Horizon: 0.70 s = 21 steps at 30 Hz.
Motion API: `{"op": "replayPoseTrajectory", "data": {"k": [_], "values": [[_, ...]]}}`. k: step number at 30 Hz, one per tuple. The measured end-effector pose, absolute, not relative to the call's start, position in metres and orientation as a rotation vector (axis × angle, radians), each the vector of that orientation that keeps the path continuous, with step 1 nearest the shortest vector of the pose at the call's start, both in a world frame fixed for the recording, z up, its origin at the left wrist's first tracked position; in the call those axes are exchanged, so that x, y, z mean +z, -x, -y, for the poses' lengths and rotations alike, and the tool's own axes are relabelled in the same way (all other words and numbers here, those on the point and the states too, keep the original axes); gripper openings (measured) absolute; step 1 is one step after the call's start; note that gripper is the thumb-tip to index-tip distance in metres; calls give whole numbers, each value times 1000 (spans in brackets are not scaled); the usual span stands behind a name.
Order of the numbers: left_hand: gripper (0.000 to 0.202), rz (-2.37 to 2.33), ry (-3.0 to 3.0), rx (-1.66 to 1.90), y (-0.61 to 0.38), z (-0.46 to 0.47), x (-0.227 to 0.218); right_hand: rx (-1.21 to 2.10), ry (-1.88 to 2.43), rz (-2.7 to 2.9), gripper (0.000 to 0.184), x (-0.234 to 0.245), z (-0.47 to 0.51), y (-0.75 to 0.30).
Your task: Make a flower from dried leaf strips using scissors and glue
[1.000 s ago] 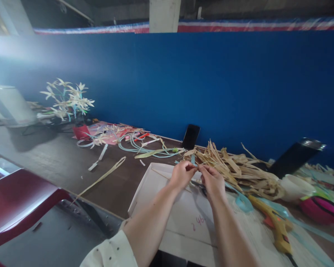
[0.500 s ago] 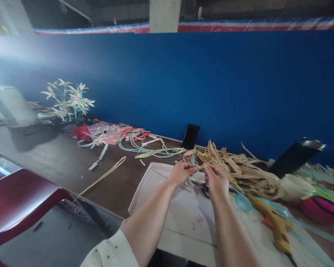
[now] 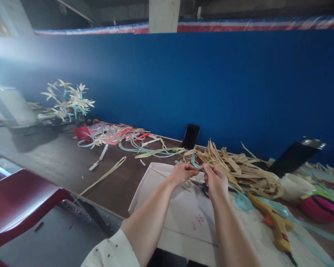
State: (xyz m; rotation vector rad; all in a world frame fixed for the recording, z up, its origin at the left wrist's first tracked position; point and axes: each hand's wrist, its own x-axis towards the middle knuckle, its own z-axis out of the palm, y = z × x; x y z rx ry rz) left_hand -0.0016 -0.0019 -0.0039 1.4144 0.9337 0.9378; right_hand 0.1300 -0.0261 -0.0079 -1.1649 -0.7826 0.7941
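My left hand (image 3: 182, 172) and my right hand (image 3: 215, 179) are held close together above a white cardboard box (image 3: 167, 200), fingers pinched on a thin light-blue strip (image 3: 193, 161) that stands up between them. Under the hands lie black scissors (image 3: 200, 186). A heap of dried tan leaf strips (image 3: 236, 168) lies just behind the hands.
A yellow glue gun (image 3: 275, 222) lies to the right, with a white cup (image 3: 295, 186) and a pink basket (image 3: 323, 209) beyond. A black phone (image 3: 190, 136) leans on the blue wall. Strips and a flower arrangement (image 3: 68, 100) sit far left; a red chair (image 3: 19, 204) is at lower left.
My hands have drawn slightly apart and shifted a little, still pinching the strip. Nothing else has moved.
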Motion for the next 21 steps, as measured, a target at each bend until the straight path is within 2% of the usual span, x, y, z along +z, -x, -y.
{"op": "replayPoseTrajectory", "data": {"k": [21], "values": [[39, -932, -1355, 973, -5, 5, -6, 680, 1301, 998, 37, -1, 34, -127]]}}
